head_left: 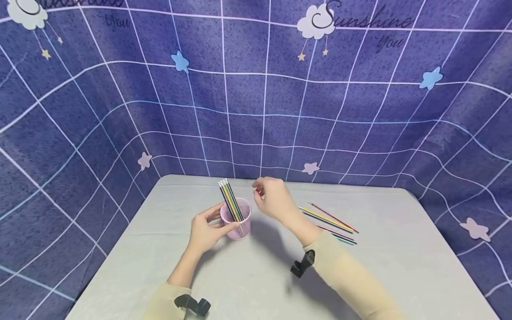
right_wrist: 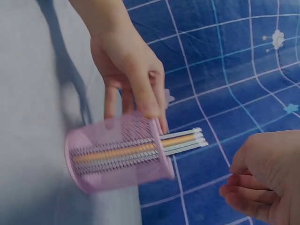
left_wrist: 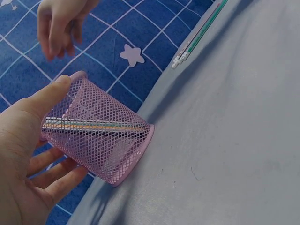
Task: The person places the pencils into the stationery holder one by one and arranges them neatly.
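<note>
The left hand's (head_left: 206, 232) grip holds the pink mesh cup (left_wrist: 105, 146), left of centre on the bench (head_left: 384, 213); pencils (head_left: 230, 198) lean inside. The right hand's (head_left: 273, 198) grip, loosely curled, holds nothing visible. Loose pencils (head_left: 326, 219) lie toward the right edge. Bracing the cup firmly should stop the leaning bundle tipping it.

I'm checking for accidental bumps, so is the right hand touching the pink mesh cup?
Apart. The right wrist view shows blue cloth in a clear gap between the right hand and the pink mesh cup.
</note>
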A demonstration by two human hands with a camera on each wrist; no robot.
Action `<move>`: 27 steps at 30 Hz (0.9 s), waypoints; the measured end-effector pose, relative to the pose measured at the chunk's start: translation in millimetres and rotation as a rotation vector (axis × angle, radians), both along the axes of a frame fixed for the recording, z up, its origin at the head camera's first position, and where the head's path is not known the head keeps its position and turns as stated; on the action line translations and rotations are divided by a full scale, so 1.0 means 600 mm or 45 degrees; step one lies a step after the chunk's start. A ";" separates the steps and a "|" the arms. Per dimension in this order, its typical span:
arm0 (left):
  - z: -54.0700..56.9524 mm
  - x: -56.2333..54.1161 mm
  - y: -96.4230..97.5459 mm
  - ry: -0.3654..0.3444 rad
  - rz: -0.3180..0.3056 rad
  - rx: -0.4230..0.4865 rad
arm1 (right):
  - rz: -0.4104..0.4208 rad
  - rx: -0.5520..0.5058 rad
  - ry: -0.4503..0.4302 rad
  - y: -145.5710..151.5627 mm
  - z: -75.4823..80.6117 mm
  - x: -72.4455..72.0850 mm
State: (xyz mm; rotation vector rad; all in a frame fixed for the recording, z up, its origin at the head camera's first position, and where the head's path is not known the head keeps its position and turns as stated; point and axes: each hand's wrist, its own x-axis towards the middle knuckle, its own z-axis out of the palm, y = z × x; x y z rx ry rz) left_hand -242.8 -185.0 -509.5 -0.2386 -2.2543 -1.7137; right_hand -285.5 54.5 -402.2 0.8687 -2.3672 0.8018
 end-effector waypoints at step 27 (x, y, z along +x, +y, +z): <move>0.016 0.002 0.009 0.031 0.040 -0.108 | -0.200 0.142 -0.155 0.214 -0.077 0.038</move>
